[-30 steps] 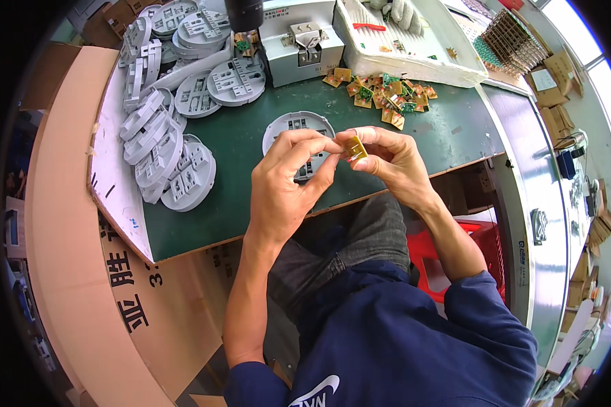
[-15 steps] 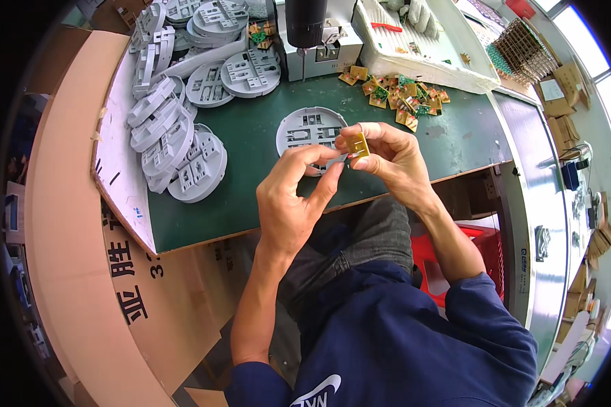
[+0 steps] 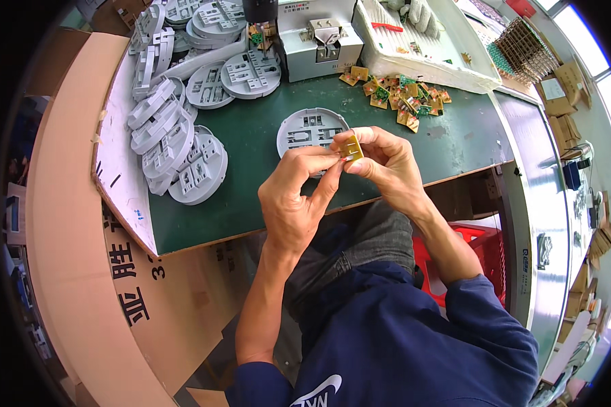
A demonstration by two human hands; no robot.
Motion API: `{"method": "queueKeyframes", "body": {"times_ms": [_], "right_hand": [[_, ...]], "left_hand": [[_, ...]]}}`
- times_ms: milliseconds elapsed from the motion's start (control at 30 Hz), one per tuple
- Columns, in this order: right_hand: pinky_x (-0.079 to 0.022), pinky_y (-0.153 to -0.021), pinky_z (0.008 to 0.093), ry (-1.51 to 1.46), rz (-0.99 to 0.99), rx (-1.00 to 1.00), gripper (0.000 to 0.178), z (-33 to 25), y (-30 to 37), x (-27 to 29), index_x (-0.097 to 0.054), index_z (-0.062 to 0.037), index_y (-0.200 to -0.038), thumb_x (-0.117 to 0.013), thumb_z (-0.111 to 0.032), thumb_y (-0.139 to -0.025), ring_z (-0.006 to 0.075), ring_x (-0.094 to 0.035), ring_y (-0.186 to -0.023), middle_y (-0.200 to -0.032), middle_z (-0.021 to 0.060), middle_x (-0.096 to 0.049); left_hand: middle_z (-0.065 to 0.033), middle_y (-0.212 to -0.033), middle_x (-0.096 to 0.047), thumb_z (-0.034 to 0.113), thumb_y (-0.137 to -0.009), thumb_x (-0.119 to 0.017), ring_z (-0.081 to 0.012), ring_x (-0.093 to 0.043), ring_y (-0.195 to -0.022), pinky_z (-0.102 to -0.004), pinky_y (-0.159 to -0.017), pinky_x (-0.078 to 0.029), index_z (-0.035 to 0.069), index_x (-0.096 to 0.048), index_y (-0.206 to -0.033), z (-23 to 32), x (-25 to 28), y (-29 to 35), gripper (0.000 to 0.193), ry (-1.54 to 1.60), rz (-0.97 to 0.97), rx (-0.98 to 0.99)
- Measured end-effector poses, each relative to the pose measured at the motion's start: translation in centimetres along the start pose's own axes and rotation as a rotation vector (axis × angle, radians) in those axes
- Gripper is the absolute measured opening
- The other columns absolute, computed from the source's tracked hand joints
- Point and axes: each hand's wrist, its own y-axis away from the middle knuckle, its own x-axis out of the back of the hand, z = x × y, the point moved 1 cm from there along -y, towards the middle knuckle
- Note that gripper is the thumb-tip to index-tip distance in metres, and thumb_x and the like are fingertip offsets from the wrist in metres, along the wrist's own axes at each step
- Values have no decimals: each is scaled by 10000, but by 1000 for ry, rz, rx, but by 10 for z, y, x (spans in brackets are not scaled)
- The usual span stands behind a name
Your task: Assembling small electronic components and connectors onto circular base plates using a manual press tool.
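Note:
Between the thumb and fingers of my right hand (image 3: 395,169) is a small yellow-brown circuit board (image 3: 352,148), held on edge above the near side of the table. The fingertips of my left hand (image 3: 297,193) are pinched together at the board's left edge. Whatever small piece they grip there is hidden by the fingers. Just behind both hands a round grey plastic base (image 3: 298,124) lies flat, its moulded slots facing up. My fingers cover its near right part.
Stacked grey bases (image 3: 176,146) fill the table's left side. Loose circuit boards (image 3: 407,98) lie in a pile at the back right, beside a white foam tray (image 3: 448,64). At the back stand a metal box-shaped machine (image 3: 322,51) and a hanging black screwdriver (image 3: 260,12).
My left fingertips have closed in on the board's edge, where a gap showed before. The board has shifted slightly left. The hanging screwdriver has swung left, uncovering the machine's front.

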Motion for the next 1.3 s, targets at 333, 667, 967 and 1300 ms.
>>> {"method": "queueKeyframes", "body": {"times_ms": [333, 667, 967, 1300], "right_hand": [[-533, -1010, 310, 80, 39, -11, 405, -12, -10, 1, -674, 4, -1263, -806, -97, -893, 132, -669, -1086, -1159, 65, -723], [-556, -883, 382, 1190, -44, 289, 332, -20, -69, 9, -720, -3, -1187, -775, -127, -884, 285, -709, -965, -1061, 145, -712], [-558, -837, 447, 1343, -130, 305, 326, -8, -72, 2, -716, -21, -1204, -740, -108, -891, 366, -683, -968, -1079, 167, -668], [-582, -821, 438, 1265, -108, 293, 302, -12, -68, 6, -701, -12, -1193, -730, -78, -899, 371, -705, -968, -1131, 175, -693]], "left_hand": [[-85, -1010, -732, 70, -871, -816, -210, -702, -874, -329, -762, -564, 43, -699, -1042, 1, 4, -3, 209, -25, -24, 102], [-266, -1524, -433, 418, -739, -911, -423, -474, -1372, -492, -1138, -426, -73, -419, -1474, -23, 13, -15, 1012, -418, -307, 205], [-236, -1509, -486, 403, -740, -911, -404, -512, -1352, -468, -1104, -463, -77, -491, -1442, -26, 8, -12, 949, -487, -251, 173], [-246, -1476, -457, 434, -770, -878, -418, -479, -1341, -498, -1091, -459, -106, -557, -1374, -22, 7, -13, 872, -510, -290, 171]]}}
